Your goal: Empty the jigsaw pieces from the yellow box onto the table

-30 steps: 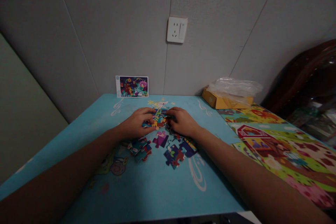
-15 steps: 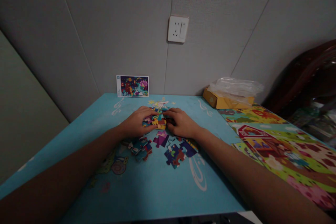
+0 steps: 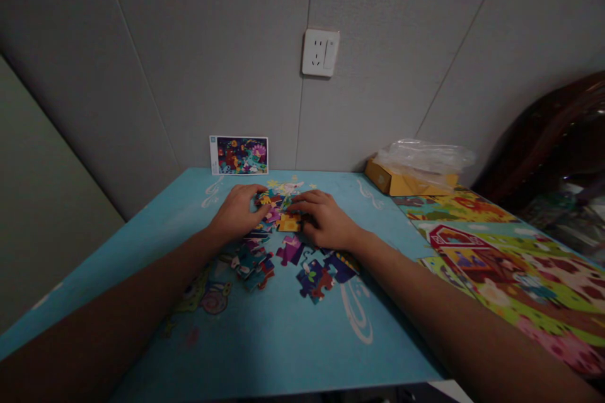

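Both my hands rest on a small cluster of joined, brightly coloured puzzle pieces (image 3: pixel 280 213) on the light blue table (image 3: pixel 283 327). My left hand (image 3: pixel 235 215) lies on the cluster's left side with its fingers curled over the pieces. My right hand (image 3: pixel 327 221) sits on the right side, fingertips pressing a yellow-orange piece (image 3: pixel 289 223). Nearer to me lie several loose pieces: a purple piece (image 3: pixel 289 249), a dark heap of pieces (image 3: pixel 253 262) on the left and a joined blue and red group (image 3: pixel 319 276) on the right.
A reference picture card (image 3: pixel 239 155) leans against the grey wall below a wall socket (image 3: pixel 320 52). A yellow box (image 3: pixel 401 181) with a clear plastic bag (image 3: pixel 425 156) on it stands at the back right. A colourful farm mat (image 3: pixel 505 264) covers the right side.
My left hand has slid up and to the left along the cluster. The right hand has shifted slightly forward, and the yellow-orange piece now shows between the hands.
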`<state>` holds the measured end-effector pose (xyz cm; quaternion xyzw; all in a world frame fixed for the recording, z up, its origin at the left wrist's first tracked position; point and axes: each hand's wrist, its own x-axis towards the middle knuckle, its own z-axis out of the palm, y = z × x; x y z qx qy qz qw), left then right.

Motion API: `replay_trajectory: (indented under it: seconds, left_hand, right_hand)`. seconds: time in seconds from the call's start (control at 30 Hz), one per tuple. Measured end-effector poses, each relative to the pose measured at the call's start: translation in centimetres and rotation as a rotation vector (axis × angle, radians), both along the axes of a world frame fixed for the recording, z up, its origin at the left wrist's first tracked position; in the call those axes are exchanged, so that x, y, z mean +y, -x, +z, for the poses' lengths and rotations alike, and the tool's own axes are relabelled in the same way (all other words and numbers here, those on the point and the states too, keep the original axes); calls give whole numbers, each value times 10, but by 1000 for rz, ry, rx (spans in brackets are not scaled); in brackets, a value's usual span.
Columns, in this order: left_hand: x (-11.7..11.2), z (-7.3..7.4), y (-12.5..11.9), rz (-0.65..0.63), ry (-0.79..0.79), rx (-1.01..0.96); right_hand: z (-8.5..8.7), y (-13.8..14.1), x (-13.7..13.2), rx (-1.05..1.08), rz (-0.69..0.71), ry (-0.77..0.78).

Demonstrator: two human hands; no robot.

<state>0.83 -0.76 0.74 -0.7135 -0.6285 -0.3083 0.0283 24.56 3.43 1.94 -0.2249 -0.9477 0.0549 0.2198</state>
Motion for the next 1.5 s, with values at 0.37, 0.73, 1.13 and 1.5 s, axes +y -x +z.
replay_trajectory:
  seconds: [0.37,0.73,1.13,1.5]
  left_hand:
    - [3,-1,3,184,149,112]
    - [1,7,4,245,103,153]
    - [-2,-1,4,87,175,210]
    - [-14,2,-8,-295,344,212]
  right_hand:
    - [3,4,-5,-57,78,30]
    - [8,-3,4,287,-332,-88]
    - [7,-13,11,-81,-647,74]
    - [2,6,-7,-13,71,131]
